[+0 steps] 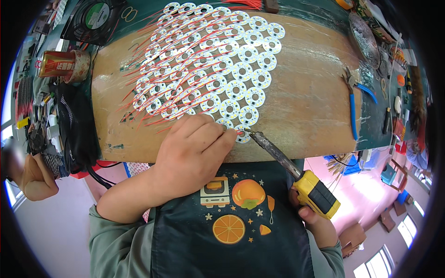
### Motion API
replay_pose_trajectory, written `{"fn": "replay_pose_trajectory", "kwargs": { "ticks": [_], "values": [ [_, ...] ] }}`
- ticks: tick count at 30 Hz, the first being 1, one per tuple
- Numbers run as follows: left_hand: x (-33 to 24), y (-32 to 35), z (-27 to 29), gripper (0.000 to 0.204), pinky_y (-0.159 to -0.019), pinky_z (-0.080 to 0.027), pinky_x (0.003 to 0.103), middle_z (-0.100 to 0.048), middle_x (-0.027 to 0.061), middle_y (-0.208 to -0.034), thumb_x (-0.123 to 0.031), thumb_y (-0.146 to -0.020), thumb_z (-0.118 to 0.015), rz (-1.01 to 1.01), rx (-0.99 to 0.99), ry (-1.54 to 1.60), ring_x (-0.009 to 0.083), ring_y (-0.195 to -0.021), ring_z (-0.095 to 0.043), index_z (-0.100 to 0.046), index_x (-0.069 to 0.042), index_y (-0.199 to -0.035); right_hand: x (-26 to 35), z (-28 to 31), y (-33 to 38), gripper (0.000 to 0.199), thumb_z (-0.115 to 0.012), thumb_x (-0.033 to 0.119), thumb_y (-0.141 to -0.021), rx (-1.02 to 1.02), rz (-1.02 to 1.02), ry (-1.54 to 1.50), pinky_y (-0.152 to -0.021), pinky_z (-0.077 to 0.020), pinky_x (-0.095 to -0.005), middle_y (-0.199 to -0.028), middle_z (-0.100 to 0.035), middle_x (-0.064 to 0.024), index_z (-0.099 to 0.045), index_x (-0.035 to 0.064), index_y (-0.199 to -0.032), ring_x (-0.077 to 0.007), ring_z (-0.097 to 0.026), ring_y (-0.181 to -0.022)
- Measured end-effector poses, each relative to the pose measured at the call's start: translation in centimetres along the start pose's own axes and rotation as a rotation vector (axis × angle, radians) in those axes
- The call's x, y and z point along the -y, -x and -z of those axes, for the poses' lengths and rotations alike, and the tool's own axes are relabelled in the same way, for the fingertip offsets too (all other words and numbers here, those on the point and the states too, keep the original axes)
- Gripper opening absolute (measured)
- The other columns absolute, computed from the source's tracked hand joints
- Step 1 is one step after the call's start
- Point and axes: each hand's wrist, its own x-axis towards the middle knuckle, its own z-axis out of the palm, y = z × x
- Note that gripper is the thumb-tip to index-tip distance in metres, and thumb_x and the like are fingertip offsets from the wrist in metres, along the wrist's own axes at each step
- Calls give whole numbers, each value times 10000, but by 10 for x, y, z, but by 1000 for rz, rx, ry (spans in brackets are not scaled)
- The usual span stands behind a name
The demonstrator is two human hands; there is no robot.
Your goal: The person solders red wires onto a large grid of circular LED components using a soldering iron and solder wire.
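My right hand [308, 211] grips a soldering iron [319, 194] by its yellow and black handle. The iron's dark tip meets the nearest ring-shaped LED board [242, 138] at the front of the sheet of boards. With fingers pinched, my left hand [194, 148] rests at the near edge of the sheet, its fingertips against that same board. A short bit of red wire shows between those fingertips and the iron's tip; the rest is under the hand. Many round white LED boards [229, 109] lie joined in slanting rows, and red wires [157, 99] trail leftward from most of them.
A brown work board [306, 92] lies under everything. Blue-handled pliers [353, 104] are at its right edge. A black fan [94, 17] and a red can [55, 64] stand at the left. More red wires [243, 3] lie at the back. Another person [37, 173] sits far left.
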Motion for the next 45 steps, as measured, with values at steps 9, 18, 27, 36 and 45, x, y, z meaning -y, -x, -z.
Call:
{"fn": "replay_pose_trajectory", "kwargs": {
  "ticks": [9, 18, 27, 36, 45],
  "values": [
    [-2, -1, -2, 347, -723, -493, 355, -613, 47, -876, 20, -678, -710, 2, 30, -48, 239, -832, -633, -726, -27, -1021, -6, 4, 2, 503, -718, 526, -882, 56, -18, 82, -510, -413, -374, -600, -504, -31, -507, 129, -655, -265, -525, -522],
    [-2, 0, -1, 335, -726, -499, 368, -618, 53, -893, 18, -688, -707, 3, 59, -59, 246, -841, -630, -715, -27, -1020, -7, 0, 2, 517, -688, 547, -896, 7, 29, 124, -508, -416, -383, -605, -512, -37, -511, 132, -644, -274, -538, -533],
    [-4, 0, -1, 333, -745, -510, 373, -624, 58, -902, 13, -694, -704, 21, 71, -68, 253, -853, -633, -714, -28, -1024, -9, 4, 1, 525, -684, 558, -901, 45, 18, 135, -504, -410, -385, -607, -512, -34, -514, 130, -650, -269, -541, -537],
    [-4, 0, -2, 336, -749, -512, 374, -631, 60, -913, 14, -688, -707, 29, 68, -65, 258, -871, -639, -716, -37, -1019, 0, -4, 3, 470, -737, 510, -894, -35, 15, -29, -537, -421, -362, -660, -540, -27, -571, 90, -761, -239, -547, -569],
    [-4, 0, -1, 346, -747, -514, 377, -630, 65, -919, 23, -675, -713, 33, 53, -56, 265, -871, -637, -714, -35, -1016, 5, -6, 5, 504, -696, 545, -896, -16, -4, 119, -530, -422, -382, -643, -530, -37, -534, 124, -671, -277, -552, -572]
  ]
}}
